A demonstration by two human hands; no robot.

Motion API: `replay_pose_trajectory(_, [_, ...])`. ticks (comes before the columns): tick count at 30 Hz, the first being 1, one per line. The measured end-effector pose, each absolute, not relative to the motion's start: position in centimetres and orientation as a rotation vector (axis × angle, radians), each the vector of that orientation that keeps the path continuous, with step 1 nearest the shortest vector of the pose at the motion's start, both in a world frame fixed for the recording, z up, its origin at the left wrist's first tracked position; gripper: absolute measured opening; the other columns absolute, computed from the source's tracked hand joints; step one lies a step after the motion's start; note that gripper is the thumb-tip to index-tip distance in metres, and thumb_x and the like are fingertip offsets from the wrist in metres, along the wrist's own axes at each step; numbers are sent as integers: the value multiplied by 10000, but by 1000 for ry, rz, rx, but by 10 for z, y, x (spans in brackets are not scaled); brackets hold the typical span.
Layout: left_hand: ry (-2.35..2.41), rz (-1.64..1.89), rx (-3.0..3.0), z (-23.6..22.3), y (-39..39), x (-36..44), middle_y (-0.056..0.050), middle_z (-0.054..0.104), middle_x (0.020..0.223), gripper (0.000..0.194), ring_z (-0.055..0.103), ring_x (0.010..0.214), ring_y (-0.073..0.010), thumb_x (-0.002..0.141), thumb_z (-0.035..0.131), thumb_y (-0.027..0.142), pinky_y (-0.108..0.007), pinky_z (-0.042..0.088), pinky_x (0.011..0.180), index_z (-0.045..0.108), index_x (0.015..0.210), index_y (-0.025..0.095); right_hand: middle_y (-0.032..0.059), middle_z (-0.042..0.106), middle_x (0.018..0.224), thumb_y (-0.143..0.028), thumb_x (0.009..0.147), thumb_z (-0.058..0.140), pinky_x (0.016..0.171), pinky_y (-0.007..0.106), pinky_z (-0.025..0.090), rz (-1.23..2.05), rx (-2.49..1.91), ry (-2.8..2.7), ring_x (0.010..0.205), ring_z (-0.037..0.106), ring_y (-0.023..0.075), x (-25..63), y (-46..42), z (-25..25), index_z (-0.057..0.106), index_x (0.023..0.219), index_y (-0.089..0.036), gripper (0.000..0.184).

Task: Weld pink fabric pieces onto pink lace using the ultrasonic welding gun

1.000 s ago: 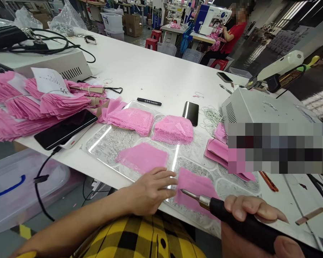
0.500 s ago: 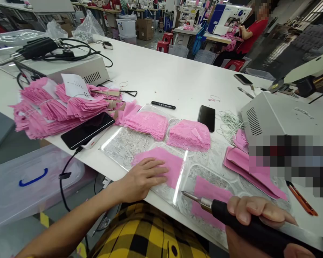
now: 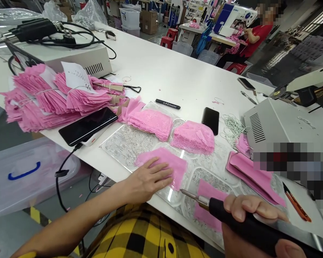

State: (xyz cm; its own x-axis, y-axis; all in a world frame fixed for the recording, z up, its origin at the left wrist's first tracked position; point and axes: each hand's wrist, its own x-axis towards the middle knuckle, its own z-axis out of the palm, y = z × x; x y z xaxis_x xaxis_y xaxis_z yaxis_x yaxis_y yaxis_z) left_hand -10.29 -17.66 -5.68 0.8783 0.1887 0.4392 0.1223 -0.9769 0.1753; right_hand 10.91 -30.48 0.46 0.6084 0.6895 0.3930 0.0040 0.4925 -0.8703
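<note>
My left hand (image 3: 148, 179) lies flat with its fingers stretched out on a single pink fabric piece (image 3: 167, 157) with a lacy left end, on a clear plastic template (image 3: 121, 143). My right hand (image 3: 254, 211) is wrapped round a black-handled tool with a pointed metal tip (image 3: 222, 209). The tip hangs near the right edge of that piece, and I cannot tell if it touches anything. Below the tool, a second pink panel (image 3: 204, 211) is partly hidden by the handle. Behind them sit a lacy pink stack (image 3: 150, 122) and another lacy stack (image 3: 192, 138).
Tied pink bundles (image 3: 56, 96) and a phone (image 3: 88, 123) lie left. A marker (image 3: 168, 104), a second phone (image 3: 210, 120) and tangled string (image 3: 233, 127) lie beyond. Right are folded pink pieces (image 3: 253, 175), an orange cutter (image 3: 297, 204) and a grey box (image 3: 280, 125). A person in red sits behind.
My left hand has moved left from the gap between the panels onto the lacy-ended pink piece. My right hand still holds the tool, its tip now nearer that piece. The view has shifted.
</note>
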Motion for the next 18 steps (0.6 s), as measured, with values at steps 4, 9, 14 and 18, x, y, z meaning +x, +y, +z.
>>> replay_pose_trajectory(4, [241,735,2911,-57,-178,-101,-90,620,1282,467,498,1257,-253,809,422,21,-506,325,1102,555,1242,132,-8,519,752,-449,769,534,551,329,419,481,-996,-819,572,463,111,106,-307,5,594,846,-188,278])
replay_pose_trajectory(9, [223,673,2952,-56,-179,-101,-118,613,1281,416,491,1262,-256,837,446,75,-522,317,1105,550,1235,138,-22,475,759,-455,801,547,561,315,404,506,-1012,-734,593,437,103,104,-310,8,583,831,-195,264])
replay_pose_trajectory(14, [248,671,2970,-55,-180,-100,-136,605,1283,387,509,1237,-260,872,435,106,-520,332,1090,538,1244,138,-12,521,739,-444,776,559,526,320,416,494,-986,-814,554,462,106,103,-303,7,594,837,-185,268])
replay_pose_trajectory(18, [261,675,2974,-52,-181,-100,-132,613,1265,365,521,1212,-253,891,422,114,-508,338,1082,533,1238,144,-9,537,731,-411,773,568,499,311,430,515,-960,-840,535,478,105,102,-300,7,601,832,-178,242])
